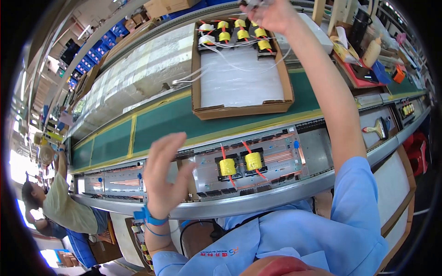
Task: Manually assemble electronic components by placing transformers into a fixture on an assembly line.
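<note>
My left hand [163, 175] hovers above the near rail of the line, blurred, fingers apart and holding nothing; a blue strap circles its wrist. Just right of it lies a circuit board [202, 177] carrying two yellow-wound transformers, the left one [227, 167] and the right one [253, 161], with red leads. My right hand [271, 17] reaches to the far end of an open cardboard box [244, 112]. Its fingers close on a small dark and grey thing [253, 3], cut off by the picture's edge. Several yellow transformers [242, 34] and white leads sit inside the box.
The box rests on a green belt [168, 115] beside stacked white foam blocks [133, 83]. A brush [380, 128] lies on the line at right; a bottle [372, 53] and a phone [363, 72] stand beyond. Another person [69, 202] works at far left.
</note>
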Tool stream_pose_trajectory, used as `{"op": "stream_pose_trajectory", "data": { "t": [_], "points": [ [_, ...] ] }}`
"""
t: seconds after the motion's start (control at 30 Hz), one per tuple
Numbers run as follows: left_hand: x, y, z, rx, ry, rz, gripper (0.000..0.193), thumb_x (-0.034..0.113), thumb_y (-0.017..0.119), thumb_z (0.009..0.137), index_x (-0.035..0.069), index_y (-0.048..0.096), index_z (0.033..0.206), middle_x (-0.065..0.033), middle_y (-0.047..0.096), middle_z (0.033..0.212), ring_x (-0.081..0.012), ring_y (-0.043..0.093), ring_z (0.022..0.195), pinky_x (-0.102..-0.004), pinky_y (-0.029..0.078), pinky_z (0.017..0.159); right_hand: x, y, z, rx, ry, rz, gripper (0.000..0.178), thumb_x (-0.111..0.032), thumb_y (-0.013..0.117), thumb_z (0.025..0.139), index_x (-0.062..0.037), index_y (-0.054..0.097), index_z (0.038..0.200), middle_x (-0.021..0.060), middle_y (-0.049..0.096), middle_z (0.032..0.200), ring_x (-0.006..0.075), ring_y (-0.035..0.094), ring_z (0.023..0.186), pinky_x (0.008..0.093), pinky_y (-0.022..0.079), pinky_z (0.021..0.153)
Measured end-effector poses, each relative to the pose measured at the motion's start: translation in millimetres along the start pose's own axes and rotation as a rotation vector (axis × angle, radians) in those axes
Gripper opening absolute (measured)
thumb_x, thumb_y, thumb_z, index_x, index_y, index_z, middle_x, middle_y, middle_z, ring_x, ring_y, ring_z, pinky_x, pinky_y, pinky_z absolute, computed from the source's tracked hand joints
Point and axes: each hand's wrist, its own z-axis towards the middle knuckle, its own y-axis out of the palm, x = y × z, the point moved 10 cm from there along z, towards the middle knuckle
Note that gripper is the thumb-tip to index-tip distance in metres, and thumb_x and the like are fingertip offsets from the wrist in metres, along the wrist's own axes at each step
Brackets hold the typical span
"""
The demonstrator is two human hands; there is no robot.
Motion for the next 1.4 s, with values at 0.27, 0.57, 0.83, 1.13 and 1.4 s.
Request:
{"op": "stream_pose_trajectory", "data": {
  "t": [0.27, 0.57, 0.83, 1.13, 1.4],
  "points": [
    [-29.2, 124.6, 97.8, -0.431, 0.023, 0.147, 0.025, -0.003, 0.053, 0.084, 0.000, 0.066, 0.105, -0.0179, 0.065, 0.106, -0.0356, 0.063, 0.093, -0.0378, 0.050, 0.082, -78.4, -112.0, -85.1, 0.273, -0.126, 0.140, 0.033, -0.040, 0.068, 0.084, -0.0073, 0.069, 0.091, 0.0093, 0.068, 0.080, 0.0267, 0.064, 0.073, 0.0332, 0.052, 0.062],
    [-63.5, 224.7, 173.6, -0.314, 0.234, 0.054, 0.048, -0.001, 0.053, 0.081, 0.002, 0.051, 0.129, -0.0232, 0.056, 0.125, -0.0376, 0.053, 0.117, -0.0392, 0.044, 0.098, -98.1, -129.3, -200.3, 0.052, 0.052, -0.069, 0.057, -0.047, 0.057, 0.090, -0.0010, 0.055, 0.123, 0.0274, 0.059, 0.118, 0.0305, 0.065, 0.092, 0.0329, 0.055, 0.072],
    [-64.6, 266.9, 219.4, -0.178, 0.255, 0.186, 0.062, 0.017, 0.074, 0.077, 0.006, 0.049, 0.133, -0.0169, 0.053, 0.121, -0.0368, 0.053, 0.109, -0.0417, 0.046, 0.092, -72.5, -125.1, -265.7, 0.066, 0.005, -0.326, 0.042, -0.026, 0.053, 0.095, 0.0031, 0.052, 0.125, 0.0151, 0.064, 0.115, 0.0216, 0.064, 0.101, 0.0331, 0.052, 0.082],
    [-67.0, 259.1, 236.7, -0.307, -0.038, 0.007, 0.037, 0.035, 0.066, 0.086, 0.006, 0.066, 0.108, -0.0160, 0.069, 0.091, -0.0288, 0.067, 0.079, -0.0357, 0.052, 0.070, -35.8, -102.7, -289.6, 0.116, 0.194, -0.545, 0.077, -0.029, 0.075, 0.070, 0.0059, 0.046, 0.132, 0.0130, 0.065, 0.109, 0.0183, 0.064, 0.097, 0.0302, 0.050, 0.086],
    [-87.6, 267.3, 226.7, -0.243, -0.045, 0.355, 0.043, 0.020, 0.062, 0.081, 0.003, 0.052, 0.119, -0.0269, 0.061, 0.106, -0.0431, 0.062, 0.096, -0.0462, 0.051, 0.083, -29.1, -98.9, -290.5, 0.124, 0.256, -0.655, 0.075, -0.029, 0.078, 0.067, 0.0018, 0.049, 0.129, 0.0102, 0.068, 0.099, 0.0121, 0.065, 0.084, 0.0226, 0.051, 0.065]
  ]
}}
